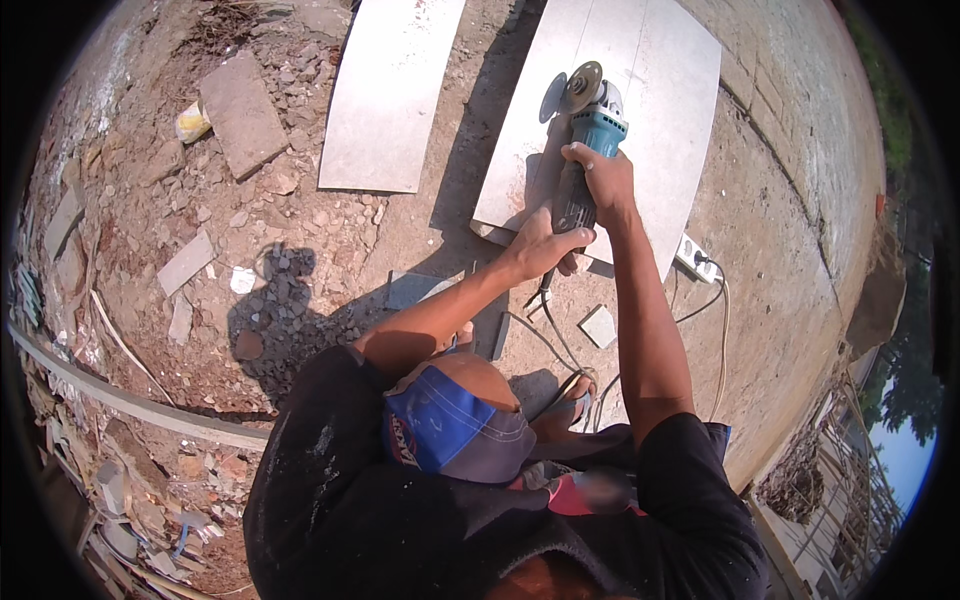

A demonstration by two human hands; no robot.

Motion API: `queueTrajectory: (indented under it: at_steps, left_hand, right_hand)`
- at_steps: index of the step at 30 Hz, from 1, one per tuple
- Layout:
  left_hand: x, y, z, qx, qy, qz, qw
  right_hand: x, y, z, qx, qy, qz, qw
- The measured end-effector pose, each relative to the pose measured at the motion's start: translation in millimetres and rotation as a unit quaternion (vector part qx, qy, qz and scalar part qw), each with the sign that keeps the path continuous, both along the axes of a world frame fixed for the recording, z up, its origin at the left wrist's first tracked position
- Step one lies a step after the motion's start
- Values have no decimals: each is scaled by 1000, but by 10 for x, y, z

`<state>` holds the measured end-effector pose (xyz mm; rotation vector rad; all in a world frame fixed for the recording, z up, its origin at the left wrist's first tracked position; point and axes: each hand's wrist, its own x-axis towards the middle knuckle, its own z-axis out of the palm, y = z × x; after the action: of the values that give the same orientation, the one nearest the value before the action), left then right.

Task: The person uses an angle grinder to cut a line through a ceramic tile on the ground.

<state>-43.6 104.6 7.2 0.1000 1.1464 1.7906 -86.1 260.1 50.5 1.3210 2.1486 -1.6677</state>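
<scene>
An angle grinder [598, 132] with a teal body, a dark rear handle and a round disc is held in both my hands. My left hand [545, 243] wraps round the rear end of the handle, near the cord. Farther forward, my right hand [604, 183] grips the body just behind the teal housing. Beneath the tool lies a large pale tile [660, 130] marked with thin lines. The disc's shadow falls on the tile apart from the disc, so the disc seems raised above it. Whether it spins, I cannot tell.
Another pale tile [388, 110] lies to the left. A white power strip [694, 257] with a plugged-in cord sits at the large tile's near right corner. Cords loop near my sandalled foot [575, 392]. Rubble and a broken slab [243, 115] cover the left ground, beside a long bar [140, 403].
</scene>
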Motion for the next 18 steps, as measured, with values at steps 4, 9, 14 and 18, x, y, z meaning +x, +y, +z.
queueTrajectory:
  at_steps: [4, 9, 14, 18]
  left_hand:
    - [-48, 2, 26, -9, -2, -8, 1000]
    - [-45, 34, 1, -21, -8, 5, 1000]
    - [-78, 44, 68, -39, -12, 12, 999]
    - [-122, 69, 37, -37, -4, 11, 999]
  right_hand:
    - [-35, 4, 23, 3, 0, 0, 1000]
    - [-69, 46, -34, 3, 9, -4, 1000]
    - [-110, 50, 8, 2, 6, -1, 1000]
    - [-160, 69, 19, 7, -3, -2, 1000]
